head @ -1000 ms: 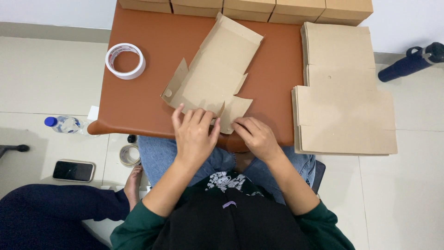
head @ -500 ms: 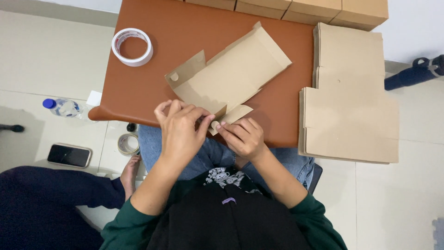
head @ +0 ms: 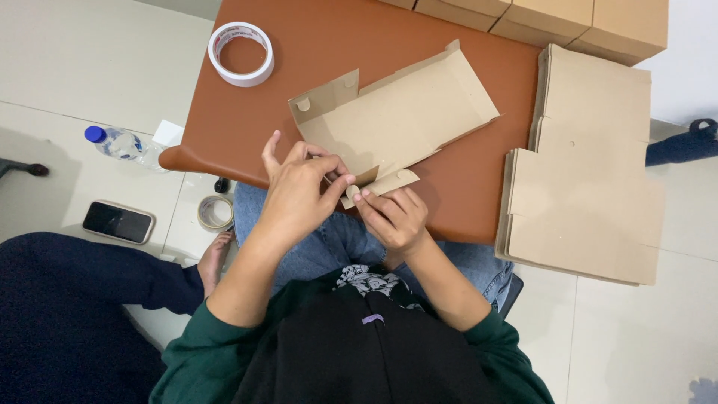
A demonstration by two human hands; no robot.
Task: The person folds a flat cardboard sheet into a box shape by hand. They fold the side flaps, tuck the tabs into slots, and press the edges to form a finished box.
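While hands pinch flap (head: pixel 378 185), table edge (head: pixel 202 161) close.

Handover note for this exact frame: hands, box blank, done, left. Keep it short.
Left hand: fingers pinching a small flap at the near end of the flat cardboard blank.
Right hand: fingertips on the same flap, from the other side.
Blank lies mostly flat on the brown table; one side wall is raised.
Flat blanks stack at the right, finished boxes along the far edge, tape roll far left.
Done: one wall up. Left: remaining walls, flaps, closing.
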